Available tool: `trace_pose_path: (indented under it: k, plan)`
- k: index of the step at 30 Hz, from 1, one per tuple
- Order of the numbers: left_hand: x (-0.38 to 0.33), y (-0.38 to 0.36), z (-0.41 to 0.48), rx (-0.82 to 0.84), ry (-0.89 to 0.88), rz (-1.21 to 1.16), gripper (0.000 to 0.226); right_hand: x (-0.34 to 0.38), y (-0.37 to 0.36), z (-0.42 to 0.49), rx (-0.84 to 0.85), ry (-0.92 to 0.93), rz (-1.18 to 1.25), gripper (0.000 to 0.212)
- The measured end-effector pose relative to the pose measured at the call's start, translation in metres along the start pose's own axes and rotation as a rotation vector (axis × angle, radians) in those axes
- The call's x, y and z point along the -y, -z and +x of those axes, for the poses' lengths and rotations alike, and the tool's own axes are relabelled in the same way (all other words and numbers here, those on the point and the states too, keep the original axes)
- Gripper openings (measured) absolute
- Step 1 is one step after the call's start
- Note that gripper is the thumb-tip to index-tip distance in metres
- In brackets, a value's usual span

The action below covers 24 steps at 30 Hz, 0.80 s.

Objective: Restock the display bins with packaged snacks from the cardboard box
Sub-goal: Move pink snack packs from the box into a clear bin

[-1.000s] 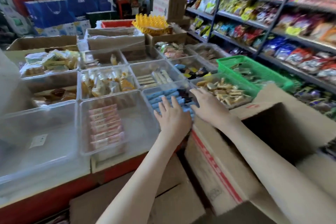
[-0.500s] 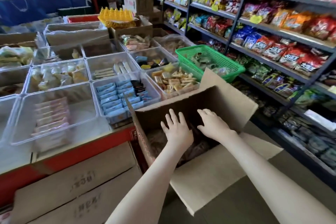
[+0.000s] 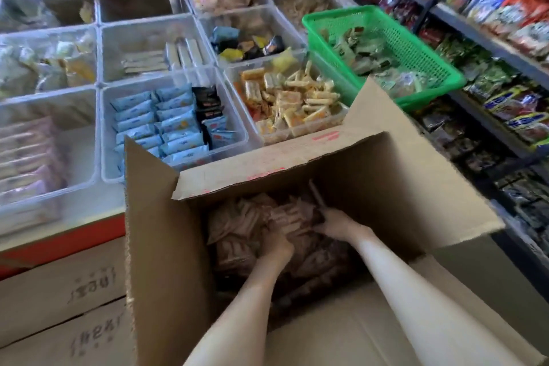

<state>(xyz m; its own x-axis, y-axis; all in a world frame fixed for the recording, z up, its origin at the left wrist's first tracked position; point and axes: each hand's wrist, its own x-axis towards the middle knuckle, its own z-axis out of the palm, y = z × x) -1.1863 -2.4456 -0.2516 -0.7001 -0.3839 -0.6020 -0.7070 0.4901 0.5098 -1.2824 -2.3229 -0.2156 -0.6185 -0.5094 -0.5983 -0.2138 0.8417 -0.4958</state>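
Both your left grip and right grip lie among brown wrapped snack packets inside the open tan cardboard box; whether either is closed on any, you cannot tell.

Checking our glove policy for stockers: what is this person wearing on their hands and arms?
Nothing visible: the left hand and right hand are ungloved, with no rings, watch or bands showing. The left forearm and right forearm are bare to the frame edge; no sleeve in view.
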Motion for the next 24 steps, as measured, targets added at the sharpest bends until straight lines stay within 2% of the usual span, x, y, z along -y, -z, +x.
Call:
trace_pose_path:
  k: [4,9,12,15,17,21,24]
  plan:
    - [-0.002,-0.007,0.026,-0.01,0.164,-0.364,0.048,-0.028,-0.029,0.058,0.045,-0.117,0.241,0.055]
    - [0.01,-0.022,0.06,-0.052,0.356,-0.746,0.045,-0.045,-0.053,0.101,-0.05,-0.22,0.594,0.037]
    - [0.03,-0.046,0.091,-0.035,0.385,-0.765,0.06,-0.053,-0.06,0.118,-0.084,-0.297,0.698,0.047]
    - [0.034,-0.052,0.1,-0.067,0.384,-0.748,0.061,-0.045,-0.051,0.115,-0.051,-0.344,0.723,0.027]
    - [0.019,-0.037,0.088,-0.133,0.388,-0.761,0.073,-0.037,-0.045,0.112,0.015,-0.347,0.737,0.019]
    - [0.012,-0.04,0.086,-0.197,0.407,-0.981,0.066,-0.025,-0.033,0.098,-0.002,-0.409,0.765,0.022]
    - [0.01,-0.038,0.078,-0.194,0.373,-1.058,0.052,-0.021,-0.023,0.08,-0.167,-0.374,0.79,0.042]
